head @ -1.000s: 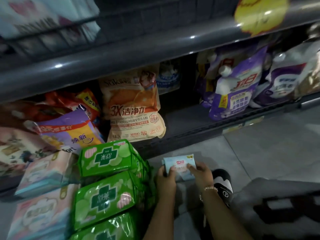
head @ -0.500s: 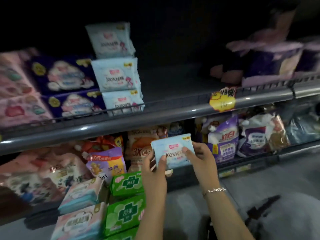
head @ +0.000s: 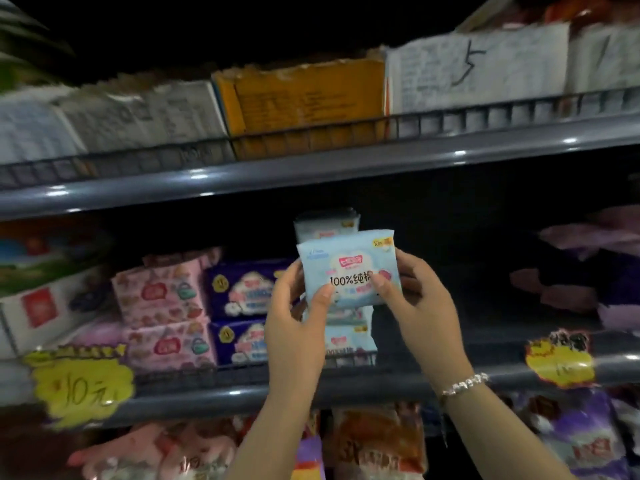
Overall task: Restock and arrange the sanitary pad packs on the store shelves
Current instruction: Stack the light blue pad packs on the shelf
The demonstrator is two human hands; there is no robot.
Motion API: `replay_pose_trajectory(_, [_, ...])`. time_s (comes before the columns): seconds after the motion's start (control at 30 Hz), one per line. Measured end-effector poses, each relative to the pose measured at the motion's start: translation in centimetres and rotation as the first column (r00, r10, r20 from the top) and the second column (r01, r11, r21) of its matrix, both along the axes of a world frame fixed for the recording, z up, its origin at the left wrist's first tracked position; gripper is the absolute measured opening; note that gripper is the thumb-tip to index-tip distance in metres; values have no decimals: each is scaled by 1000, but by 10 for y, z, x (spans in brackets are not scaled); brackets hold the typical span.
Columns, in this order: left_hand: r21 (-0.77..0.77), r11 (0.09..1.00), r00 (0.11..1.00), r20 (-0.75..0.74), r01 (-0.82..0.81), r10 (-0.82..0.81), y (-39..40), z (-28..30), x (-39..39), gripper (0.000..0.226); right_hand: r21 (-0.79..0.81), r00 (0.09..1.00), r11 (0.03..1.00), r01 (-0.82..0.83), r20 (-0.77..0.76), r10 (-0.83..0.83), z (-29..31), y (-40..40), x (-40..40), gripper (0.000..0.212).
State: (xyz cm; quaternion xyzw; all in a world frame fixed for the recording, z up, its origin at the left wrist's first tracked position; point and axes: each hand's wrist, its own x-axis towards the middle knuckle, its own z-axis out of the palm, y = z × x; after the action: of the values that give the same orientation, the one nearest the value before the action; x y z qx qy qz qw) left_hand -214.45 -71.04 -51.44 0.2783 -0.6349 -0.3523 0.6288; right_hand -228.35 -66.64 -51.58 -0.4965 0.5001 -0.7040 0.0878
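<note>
Both forearms rise from the lower edge of the view, angled inward and upward, and meet at one light blue pad pack [head: 348,271] held upright in front of the middle shelf [head: 346,386]. The left hand [head: 294,317] grips the pack's lower left corner: thumb pressed on the printed face, remaining fingers curled behind it. The right hand [head: 420,299] grips the lower right side in like fashion, thumb on the face, fingers wrapped round the edge and rear. A beaded bracelet [head: 464,382] sits on the right wrist.

Directly behind the held pack, between the two hands, stands a stack of matching light blue packs [head: 346,337] on the middle shelf; its top pack shows just above the held one. Whether the held pack touches the stack cannot be determined. Left of the left hand lie dark blue packs [head: 242,289], and beyond those, pink packs [head: 159,296]. A yellow price tag [head: 83,386] hangs on the shelf edge further left; a second yellow tag [head: 559,358] hangs right of the right wrist. Above the hands, cartons [head: 304,95] stand on the upper shelf [head: 311,164]. Image is blurred towards the margins.
</note>
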Motion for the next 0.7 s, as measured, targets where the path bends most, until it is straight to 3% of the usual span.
replay_pose_trajectory(0.2, [-106,994,995,96,-23,33,-61,38,-4,46,28,995,998,-52,-83,54,16,-60,-10,53])
replay_pose_trajectory(0.5, [17,1000,986,167,-2,-1,-119,19,-17,52,190,975,964,-186,-84,205,-5,-103,-24,59])
replay_pose_trajectory(0.7, [45,999,982,190,-12,3,-124,18,-25,56,226,980,957,-183,-31,195,-8,-107,-23,59])
